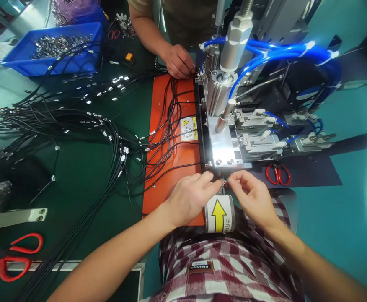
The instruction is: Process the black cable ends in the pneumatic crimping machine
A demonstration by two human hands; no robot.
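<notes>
My left hand point(191, 196) reaches over the orange plate point(171, 167), fingers closed in a pinch at the front edge of the machine point(223, 147). Facing it from the right, my right hand point(254, 199) pinches with thumb and forefinger. Between the fingertips of both hands show thin coloured wires point(224, 182), some red; the fingers cover most of them. Just below the wires is a white label with a yellow arrow point(218, 216). Several black cables point(171, 144) lie across the orange plate and run into the machine's left side.
A co-worker's hand point(179, 62) works at the machine's far end. Bundled cables point(117, 155) with metal ends spread over the green table at left. A blue bin point(58, 67) holds small metal parts. Red-handled scissors point(277, 174) lie right; another red-handled pair point(15, 267) lies lower left.
</notes>
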